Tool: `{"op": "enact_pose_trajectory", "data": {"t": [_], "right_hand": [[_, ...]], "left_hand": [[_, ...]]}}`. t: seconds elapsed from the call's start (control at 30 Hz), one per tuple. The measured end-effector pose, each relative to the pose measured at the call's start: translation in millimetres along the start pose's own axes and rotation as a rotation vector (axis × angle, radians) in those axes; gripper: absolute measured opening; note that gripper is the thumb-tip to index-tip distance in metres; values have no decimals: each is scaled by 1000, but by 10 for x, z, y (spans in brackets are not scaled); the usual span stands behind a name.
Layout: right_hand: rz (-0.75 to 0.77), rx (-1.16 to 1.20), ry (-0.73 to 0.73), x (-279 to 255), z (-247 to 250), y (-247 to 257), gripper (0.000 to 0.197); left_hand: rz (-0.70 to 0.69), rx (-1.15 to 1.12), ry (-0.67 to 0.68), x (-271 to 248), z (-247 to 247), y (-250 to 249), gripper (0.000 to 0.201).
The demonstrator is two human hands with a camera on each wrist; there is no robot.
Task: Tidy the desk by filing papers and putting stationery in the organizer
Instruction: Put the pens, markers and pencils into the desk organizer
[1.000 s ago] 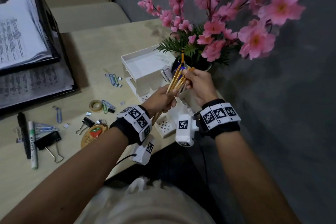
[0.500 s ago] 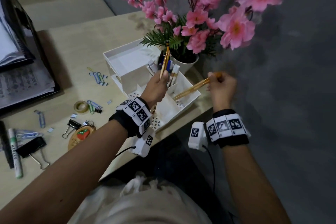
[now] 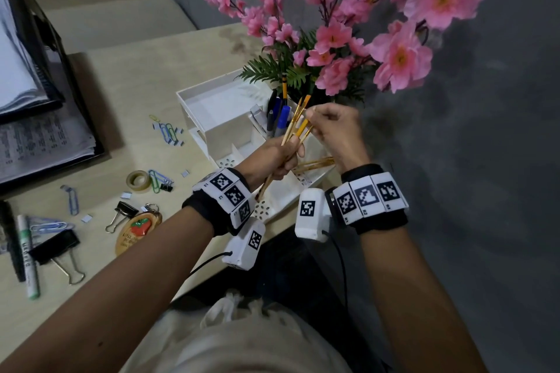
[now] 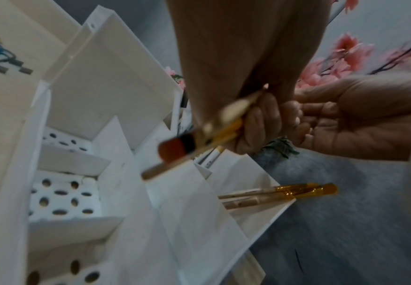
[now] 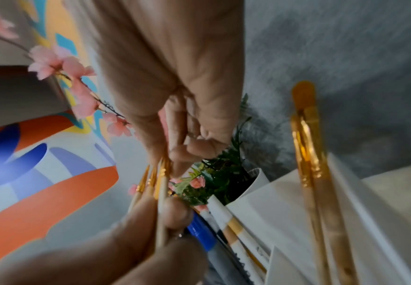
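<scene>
Left hand (image 3: 274,157) fisted round the brushes (image 3: 295,127), shafts tilted up and away over the organizer (image 3: 212,118) at the desk's right edge; right hand (image 3: 333,130), the nearer, pinches one tip, ready to draw it along its length

My right hand (image 3: 335,130) has come back from the organizer's (image 3: 212,112) right edge, leaving two brushes (image 3: 315,163) lying there, and now pinches the bundle (image 3: 295,130) in my left hand (image 3: 272,160).
</scene>
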State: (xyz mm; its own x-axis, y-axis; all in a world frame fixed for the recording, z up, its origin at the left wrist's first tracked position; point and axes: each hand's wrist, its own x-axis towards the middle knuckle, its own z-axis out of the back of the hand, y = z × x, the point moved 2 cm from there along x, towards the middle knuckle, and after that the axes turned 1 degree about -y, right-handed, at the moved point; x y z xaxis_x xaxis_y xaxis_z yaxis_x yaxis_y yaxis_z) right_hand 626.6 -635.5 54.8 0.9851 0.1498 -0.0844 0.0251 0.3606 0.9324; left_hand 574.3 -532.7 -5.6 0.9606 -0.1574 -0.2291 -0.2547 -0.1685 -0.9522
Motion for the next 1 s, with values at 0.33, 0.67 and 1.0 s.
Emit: {"op": "enact_pose_trajectory", "data": {"t": [0.33,0.67,1.0], "right_hand": [[261,162,-512,33,565,363,37],[557,266,-861,-403,950,545,25],[219,151,-501,-253,423,119,38]], "left_hand": [[-168,562,-146,129,-43,-178,26],[-258,1103,-372,377,-146,-328,37],[-292,657,-460,298,-25,-457,23]]}}
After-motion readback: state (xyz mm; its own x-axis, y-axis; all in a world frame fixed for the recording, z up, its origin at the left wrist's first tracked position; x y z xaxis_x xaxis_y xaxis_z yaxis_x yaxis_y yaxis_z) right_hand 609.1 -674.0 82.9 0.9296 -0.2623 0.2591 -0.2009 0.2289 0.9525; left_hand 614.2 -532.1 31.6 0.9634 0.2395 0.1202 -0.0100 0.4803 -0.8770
